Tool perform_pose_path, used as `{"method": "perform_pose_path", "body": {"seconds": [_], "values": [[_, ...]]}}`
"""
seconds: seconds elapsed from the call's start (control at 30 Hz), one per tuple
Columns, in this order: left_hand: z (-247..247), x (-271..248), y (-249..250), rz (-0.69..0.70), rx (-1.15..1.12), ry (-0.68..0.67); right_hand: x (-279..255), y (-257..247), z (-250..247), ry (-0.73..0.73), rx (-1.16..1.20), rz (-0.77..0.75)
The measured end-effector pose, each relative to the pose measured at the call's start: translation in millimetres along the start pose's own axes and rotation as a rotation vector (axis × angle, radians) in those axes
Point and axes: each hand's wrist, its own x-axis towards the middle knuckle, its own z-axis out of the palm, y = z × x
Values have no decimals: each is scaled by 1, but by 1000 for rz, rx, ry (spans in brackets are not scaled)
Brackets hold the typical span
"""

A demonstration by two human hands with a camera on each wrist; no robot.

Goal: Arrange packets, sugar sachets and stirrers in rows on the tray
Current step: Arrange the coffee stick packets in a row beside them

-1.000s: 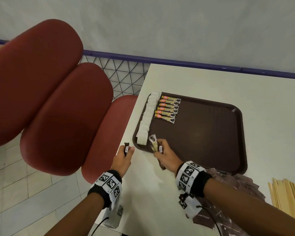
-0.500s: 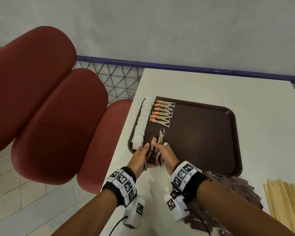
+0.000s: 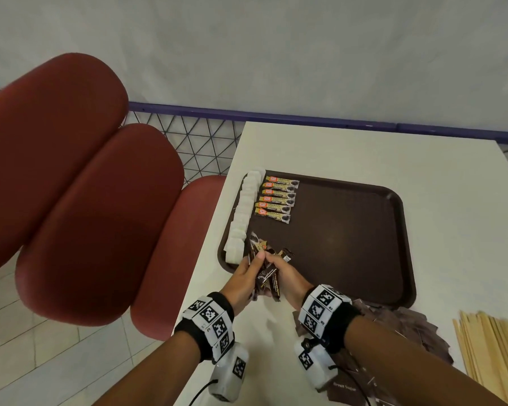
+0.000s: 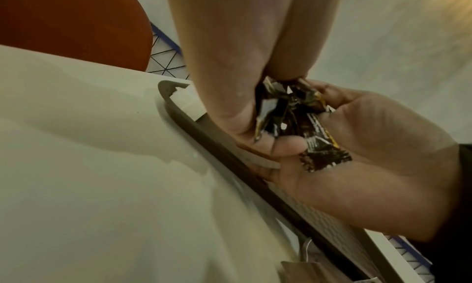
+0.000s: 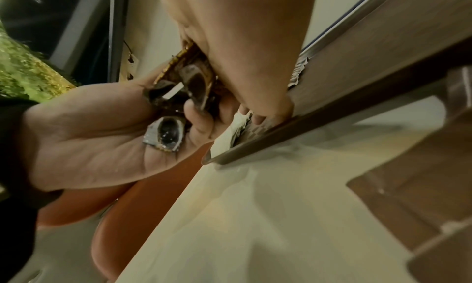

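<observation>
A brown tray (image 3: pixel 405 230) lies on the white table. White sugar sachets (image 3: pixel 244 212) stand in a column along its left edge. Beside them lies a row of orange-and-black coffee packets (image 3: pixel 277 199). Over the tray's near left corner my left hand (image 3: pixel 244 276) and right hand (image 3: pixel 288 276) meet and both grip a loose bundle of dark coffee packets (image 3: pixel 266 275). The left wrist view shows the packets (image 4: pixel 293 114) pinched under my left fingers (image 4: pixel 230 85) and lying across the right palm. In the right wrist view the packets (image 5: pixel 189 85) sit just above the tray rim (image 5: pixel 281 138).
A heap of brown sachets (image 3: pixel 408 326) lies on the table near the tray's front right corner. Wooden stirrers (image 3: pixel 493 353) are piled at the far right. Red chairs (image 3: pixel 100 215) stand left of the table. A blue rail and a wall run behind it.
My left hand, which held one packet apart at the table edge, has come over to the right hand. Both now hold the packets together at the tray's near left corner.
</observation>
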Motion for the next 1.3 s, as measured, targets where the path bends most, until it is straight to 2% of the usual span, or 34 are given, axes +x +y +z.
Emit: {"method": "perform_pose_path", "body": {"seconds": [0.13,0.33,0.57,0.7,0.87,1.03,1.1,1.17,1.23,1.3], "values": [[2,-1,2,21,-30,39,-4,1,-1,-50,43,-27],[-2,-3,8,4,-43,2,-1,3,-8,70,167,-65],[0,-9,11,-118,-116,-58,7,-6,-4,144,289,-145],[-1,-13,12,-130,-177,-63,10,-8,-4,164,257,-169],[-9,-14,12,-109,-196,-68,11,-5,-2,192,169,-107],[-13,-17,12,-66,-193,-99,8,-17,-6,226,218,-66],[-10,-17,11,-66,-174,-108,3,-22,-3,141,229,29],[-6,-16,10,-70,-144,-114,-1,-26,2,73,243,55],[-3,-16,10,-71,-154,-108,-5,-29,5,105,270,9],[-6,-17,10,-72,-182,-78,-1,-27,2,194,313,-105]]}}
